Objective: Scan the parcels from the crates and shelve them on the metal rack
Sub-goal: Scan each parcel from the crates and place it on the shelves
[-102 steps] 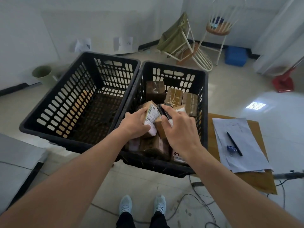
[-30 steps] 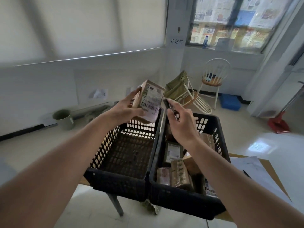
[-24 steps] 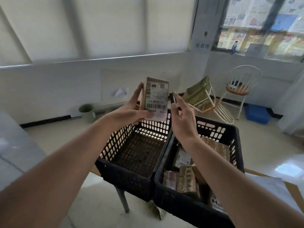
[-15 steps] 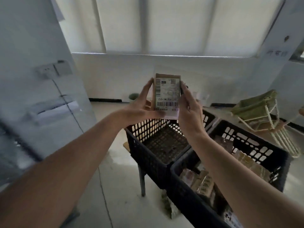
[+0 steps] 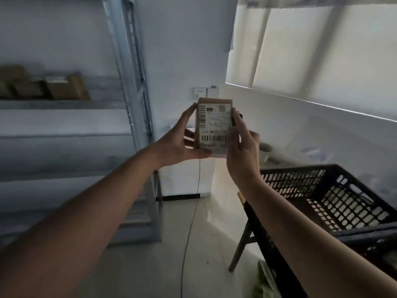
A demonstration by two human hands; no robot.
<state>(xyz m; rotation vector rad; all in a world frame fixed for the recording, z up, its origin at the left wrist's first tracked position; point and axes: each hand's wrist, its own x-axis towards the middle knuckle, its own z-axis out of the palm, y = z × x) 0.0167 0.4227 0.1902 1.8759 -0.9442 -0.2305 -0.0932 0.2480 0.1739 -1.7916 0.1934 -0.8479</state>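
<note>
Parcel: a small brown box is being held upright in mid-air at the centre of the view, its white label with barcodes facing the person.
Left hand: the left hand is gripping the parcel from nine o'clock, thumb lying under the bottom edge and fingers reaching up along the left side and behind.
Right hand: the right hand is holding the parcel's right edge from three o'clock, fingers curled against that side; a small dark object is peeking out just behind the fingertips, too hidden to identify.
Metal rack: the grey metal rack is standing at nine to ten o'clock of the parcel, well apart from it, blurred.
Shelved boxes: several brown boxes are sitting side by side on an upper shelf of the rack at ten o'clock.
Crate: a black slotted crate is resting at four o'clock, below the right forearm, on a dark-legged stand.
Wall: a white socket plate is showing just above the parcel at twelve o'clock, with a thin cable hanging down to the floor at six o'clock.
Window: a pale blind is covering the window at one to two o'clock.
</note>
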